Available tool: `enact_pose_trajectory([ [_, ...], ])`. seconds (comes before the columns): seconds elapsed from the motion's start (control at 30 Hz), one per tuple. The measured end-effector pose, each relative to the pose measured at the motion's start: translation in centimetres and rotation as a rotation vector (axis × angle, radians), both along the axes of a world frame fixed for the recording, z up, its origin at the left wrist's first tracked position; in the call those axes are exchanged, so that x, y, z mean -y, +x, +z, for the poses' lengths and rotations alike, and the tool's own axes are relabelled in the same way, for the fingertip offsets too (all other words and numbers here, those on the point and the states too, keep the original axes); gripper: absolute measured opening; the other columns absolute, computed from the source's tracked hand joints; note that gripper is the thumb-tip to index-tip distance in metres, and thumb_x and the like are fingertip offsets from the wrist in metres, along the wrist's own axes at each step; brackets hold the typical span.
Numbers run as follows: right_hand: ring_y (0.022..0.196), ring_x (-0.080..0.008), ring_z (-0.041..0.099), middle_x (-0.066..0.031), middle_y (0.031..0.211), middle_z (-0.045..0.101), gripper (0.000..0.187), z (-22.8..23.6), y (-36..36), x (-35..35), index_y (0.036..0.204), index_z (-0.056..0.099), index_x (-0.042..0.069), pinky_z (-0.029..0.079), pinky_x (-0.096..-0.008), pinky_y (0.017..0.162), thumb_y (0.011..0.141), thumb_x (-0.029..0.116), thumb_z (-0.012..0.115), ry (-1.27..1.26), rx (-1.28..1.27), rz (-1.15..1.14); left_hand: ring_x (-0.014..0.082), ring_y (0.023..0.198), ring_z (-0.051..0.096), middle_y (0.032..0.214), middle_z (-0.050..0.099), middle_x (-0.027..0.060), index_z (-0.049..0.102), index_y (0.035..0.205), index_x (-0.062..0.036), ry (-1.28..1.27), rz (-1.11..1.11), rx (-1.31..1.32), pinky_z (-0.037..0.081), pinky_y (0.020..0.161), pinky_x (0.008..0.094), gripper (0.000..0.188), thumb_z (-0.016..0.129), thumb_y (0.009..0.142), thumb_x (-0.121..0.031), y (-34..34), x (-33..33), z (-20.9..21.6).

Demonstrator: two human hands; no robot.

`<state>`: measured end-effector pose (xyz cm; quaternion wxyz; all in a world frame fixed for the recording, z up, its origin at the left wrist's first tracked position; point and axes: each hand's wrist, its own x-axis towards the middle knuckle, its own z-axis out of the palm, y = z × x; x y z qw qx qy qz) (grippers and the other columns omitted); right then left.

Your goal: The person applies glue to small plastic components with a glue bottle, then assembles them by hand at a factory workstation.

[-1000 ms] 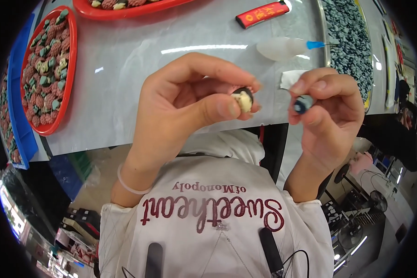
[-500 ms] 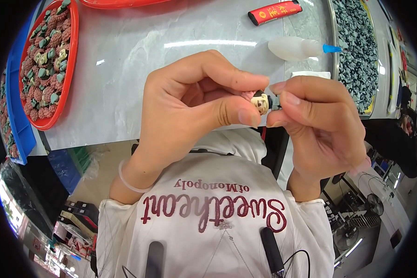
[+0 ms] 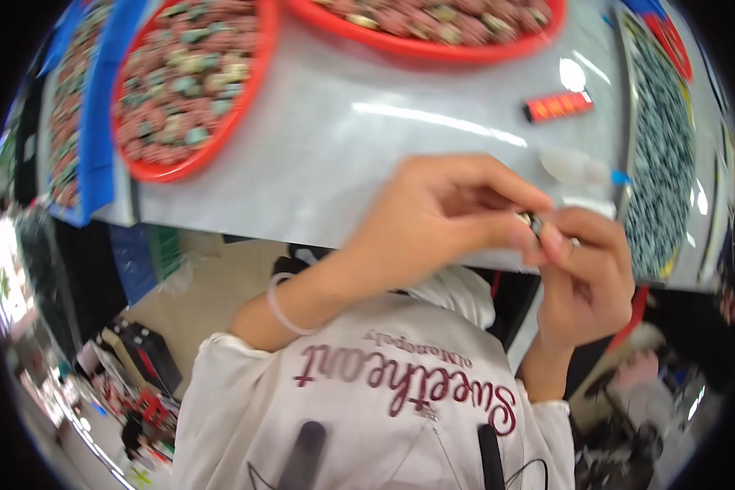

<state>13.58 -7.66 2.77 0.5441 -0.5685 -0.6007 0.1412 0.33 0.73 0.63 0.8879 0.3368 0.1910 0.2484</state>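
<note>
My left hand point(image 3: 457, 208) pinches a small figurine point(image 3: 531, 219) between thumb and forefinger. Cream and dark parts show in the gap, while motion blur and fingers hide most of it. Meeting it from the right, my right hand point(image 3: 584, 278) is closed at the figurine's dark end, its fingertips round a small grey-green piece that is mostly covered now. Both hands are held together over the table's front edge. Just beyond them lies a whitish squeeze bottle point(image 3: 576, 167) with a blue tip.
Red basins point(image 3: 167, 174) of pink, cream and green figurine pieces stand at the left and far side. A blue tray point(image 3: 98, 163) lies further left. To the right is a metal-edged tray point(image 3: 629, 122) of small dark grey-green pieces. A red lighter-like object point(image 3: 559, 106) lies on the table.
The view has shifted, so table and basins appear lower and further right, with more of the far basin showing. My hands stay joined at the figurine, which is now more covered.
</note>
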Motion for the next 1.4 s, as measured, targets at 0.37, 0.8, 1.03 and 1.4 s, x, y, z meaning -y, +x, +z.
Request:
enact_pose_trajectory([
  [0.37, 0.081, -0.0214, 0.047, -0.0125, 0.090, 0.050, 0.041, -0.6, 0.8, 1.2, 0.089, 0.062, 0.002, 0.035, -0.0274, 0.062, 0.077, 0.040, 0.059, -0.055, 0.063, -0.068, 0.0177, 0.088, 0.056, 0.098, 0.057, 0.0093, 0.055, 0.099, 0.0021, 1.245, 0.640, -0.705, 0.045, 0.076, 0.0265, 0.028, 0.056, 0.071, 0.006, -8.2, -5.3, 3.5],
  [0.8, 0.060, -0.0128, 0.047, -0.0096, 0.073, 0.055, 0.023, -0.8, 0.7, 0.6, 0.085, 0.061, -0.004, 0.034, -0.0205, 0.052, 0.077, 0.017, 0.062, -0.176, -0.190, -0.008, 0.0255, 0.089, 0.053, 0.092, 0.056, 0.0072, 0.058, 0.092, -0.0037, 1.848, 0.533, -1.473, 0.042, 0.079, 0.0357, 0.016, 0.054, 0.077, -0.008, -12.5, -9.8, 3.8],
  [1.03, 0.064, -0.0117, 0.048, -0.0058, 0.072, 0.051, 0.017, -1.0, 1.3, 1.3, 0.089, 0.058, -0.004, 0.034, -0.0199, 0.054, 0.082, 0.012, 0.056, -0.268, -0.186, 0.051, 0.0268, 0.088, 0.052, 0.094, 0.055, 0.0103, 0.056, 0.095, -0.0034, 1.941, 0.438, -1.316, 0.041, 0.076, 0.0330, 0.018, 0.054, 0.079, -0.012, -12.2, -10.2, 4.6],
  [1.4, 0.055, -0.0114, 0.047, -0.0084, 0.066, 0.057, 0.009, 0.0, 1.6, 1.5, 0.080, 0.061, -0.005, 0.034, -0.0200, 0.050, 0.071, -0.004, 0.059, -0.233, -0.137, -0.017, 0.0280, 0.085, 0.053, 0.092, 0.052, 0.0108, 0.051, 0.094, -0.0031, 1.862, 0.104, -1.087, 0.042, 0.071, 0.0342, 0.017, 0.053, 0.078, -0.009, -3.0, -15.1, 4.5],
])
